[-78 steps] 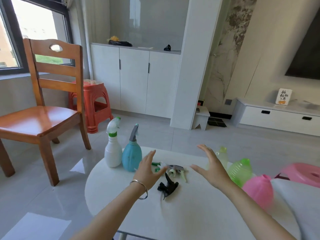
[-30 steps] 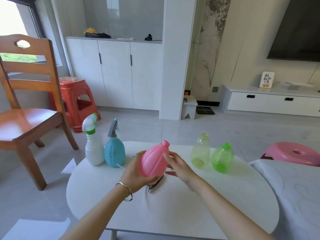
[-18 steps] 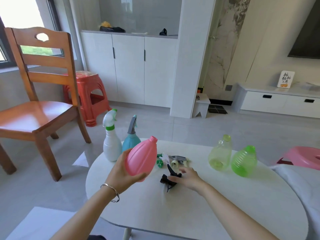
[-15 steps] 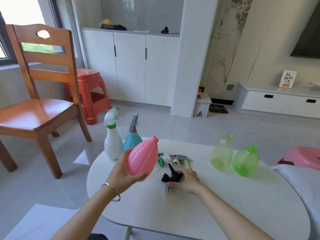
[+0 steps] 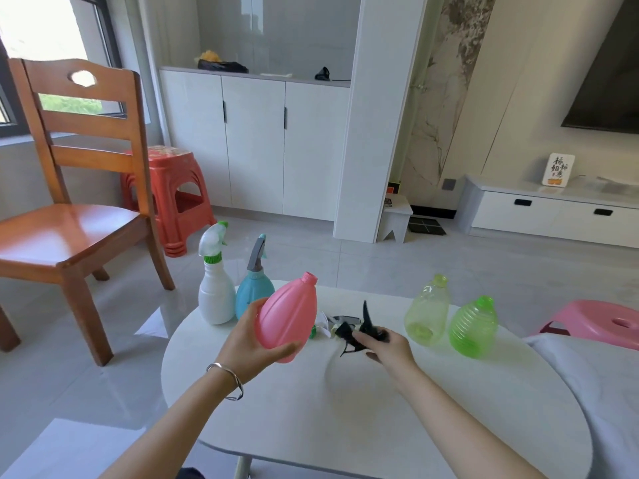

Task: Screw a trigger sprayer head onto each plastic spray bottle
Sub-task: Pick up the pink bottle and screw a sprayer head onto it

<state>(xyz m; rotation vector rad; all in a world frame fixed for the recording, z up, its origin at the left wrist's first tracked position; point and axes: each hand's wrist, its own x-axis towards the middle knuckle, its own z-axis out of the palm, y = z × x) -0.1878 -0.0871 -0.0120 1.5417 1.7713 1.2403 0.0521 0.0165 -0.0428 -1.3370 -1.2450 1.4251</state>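
Note:
My left hand (image 5: 249,344) holds a pink bottle (image 5: 288,316) with an open neck, tilted above the white table (image 5: 380,426). My right hand (image 5: 386,344) grips a black sprayer head (image 5: 359,328) just above the tabletop, its trigger pointing up. More loose sprayer heads (image 5: 328,324) lie behind it, partly hidden by the pink bottle. A white bottle (image 5: 215,285) and a blue bottle (image 5: 255,288) stand at the far left with sprayer heads on. A pale yellow bottle (image 5: 428,309) and a green bottle (image 5: 473,328) stand at the right with open necks.
A wooden chair (image 5: 69,202) and an orange stool (image 5: 166,198) stand left of the table. A pink stool (image 5: 601,323) and white bedding (image 5: 601,392) are at the right. White cabinets (image 5: 256,146) line the far wall.
My left hand took the pink bottle and keeps it raised. My right hand let go of the bottle, reached down, closed on the black sprayer head and lifted it slightly.

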